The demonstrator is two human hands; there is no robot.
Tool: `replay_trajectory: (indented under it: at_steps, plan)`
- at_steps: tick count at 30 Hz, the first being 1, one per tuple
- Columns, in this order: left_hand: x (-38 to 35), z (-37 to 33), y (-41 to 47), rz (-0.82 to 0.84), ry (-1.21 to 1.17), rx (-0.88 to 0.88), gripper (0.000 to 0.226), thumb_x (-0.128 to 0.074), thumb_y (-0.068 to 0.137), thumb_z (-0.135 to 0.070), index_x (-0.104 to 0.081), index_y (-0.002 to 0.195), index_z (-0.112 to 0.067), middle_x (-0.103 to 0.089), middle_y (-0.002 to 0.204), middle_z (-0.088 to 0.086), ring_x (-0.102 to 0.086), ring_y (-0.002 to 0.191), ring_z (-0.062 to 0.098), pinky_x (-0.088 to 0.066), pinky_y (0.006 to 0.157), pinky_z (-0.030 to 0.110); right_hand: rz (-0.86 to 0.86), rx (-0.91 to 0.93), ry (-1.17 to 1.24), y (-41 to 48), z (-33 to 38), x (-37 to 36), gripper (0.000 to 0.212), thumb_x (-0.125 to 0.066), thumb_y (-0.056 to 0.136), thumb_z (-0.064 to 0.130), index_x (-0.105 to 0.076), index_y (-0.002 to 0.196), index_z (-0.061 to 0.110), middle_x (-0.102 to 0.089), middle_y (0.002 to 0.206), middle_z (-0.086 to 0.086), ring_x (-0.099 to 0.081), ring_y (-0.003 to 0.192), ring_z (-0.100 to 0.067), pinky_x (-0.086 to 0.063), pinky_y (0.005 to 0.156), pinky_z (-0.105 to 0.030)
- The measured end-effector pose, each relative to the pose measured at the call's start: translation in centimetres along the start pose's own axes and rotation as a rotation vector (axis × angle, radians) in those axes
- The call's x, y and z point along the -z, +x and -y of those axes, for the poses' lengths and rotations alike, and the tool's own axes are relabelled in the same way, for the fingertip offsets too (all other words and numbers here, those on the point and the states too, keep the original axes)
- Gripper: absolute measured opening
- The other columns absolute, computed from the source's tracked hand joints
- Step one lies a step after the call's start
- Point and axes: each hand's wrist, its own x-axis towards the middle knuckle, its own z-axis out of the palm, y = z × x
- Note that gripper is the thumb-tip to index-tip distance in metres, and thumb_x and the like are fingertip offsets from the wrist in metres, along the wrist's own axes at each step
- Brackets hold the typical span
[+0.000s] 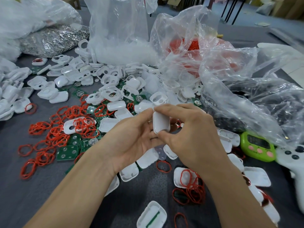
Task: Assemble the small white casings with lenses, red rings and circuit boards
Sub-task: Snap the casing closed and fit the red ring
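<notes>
A small white casing is held upright above the table between both hands. My left hand cradles it from the left with the thumb on its top edge. My right hand pinches it, index finger on top and thumb at its lower end. Loose red rings lie in a heap at the left. Green circuit boards sit among them. Many white casings and frame pieces are scattered across the dark table. What is inside the held casing is hidden.
Clear plastic bags rise at the back and right, one holding red rings, another silver metal parts. A green timer and a white controller lie at the right. Several casings with rings lie near me.
</notes>
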Motion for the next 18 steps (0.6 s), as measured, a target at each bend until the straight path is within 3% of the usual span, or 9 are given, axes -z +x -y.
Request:
replay_trajectory:
  at_steps: [5,8,12,15,18]
  plan:
    - [0.0,0.1,0.0,0.022,0.032,-0.005,0.04,-0.042,0.108,-0.022,-0.06,0.135,0.001,-0.071,0.12,0.017,-0.07,0.091,0.023,-0.058,0.097,0.042,0.031,-0.022,-0.017,0.0,0.3,0.0,0.06,-0.086,0.074,0.023,-0.07,0.128,0.043,-0.068,0.124,0.017,-0.057,0.109,0.003,-0.041,0.1,-0.009]
    - [0.1,0.1,0.0,0.028,0.0,-0.016,0.037,-0.041,0.108,-0.019,-0.062,0.131,0.002,-0.075,0.107,0.014,-0.074,0.081,0.018,-0.057,0.099,0.042,0.022,-0.025,-0.029,-0.1,0.5,-0.1,0.058,-0.084,0.076,0.021,-0.07,0.129,0.039,-0.072,0.121,0.017,-0.062,0.107,0.002,-0.046,0.101,-0.016]
    - [0.4,0.2,0.1,0.024,0.007,-0.026,0.034,-0.042,0.107,-0.018,-0.067,0.121,-0.001,-0.075,0.111,0.017,-0.075,0.093,0.024,-0.06,0.094,0.04,0.03,-0.046,-0.045,-0.2,0.7,-0.1,0.056,-0.082,0.08,0.022,-0.069,0.131,0.039,-0.075,0.116,0.014,-0.067,0.103,-0.002,-0.05,0.098,-0.019]
    - [0.5,0.5,0.3,-0.019,0.011,-0.038,0.033,-0.046,0.105,-0.017,-0.076,0.107,-0.004,-0.076,0.102,0.017,-0.076,0.085,0.025,-0.062,0.086,0.038,0.039,-0.047,-0.052,-0.2,0.9,-0.1,0.056,-0.082,0.08,0.02,-0.068,0.132,0.038,-0.074,0.119,0.015,-0.066,0.107,-0.003,-0.048,0.1,-0.019]
    - [0.5,0.7,0.3,-0.075,0.055,-0.073,0.039,-0.049,0.105,-0.013,-0.084,0.087,-0.014,-0.077,0.082,0.006,-0.075,0.069,0.019,-0.063,0.076,0.033,0.046,-0.032,-0.083,-0.2,1.1,-0.4,0.058,-0.082,0.079,0.019,-0.068,0.133,0.036,-0.072,0.124,0.015,-0.065,0.111,-0.004,-0.048,0.105,-0.024]
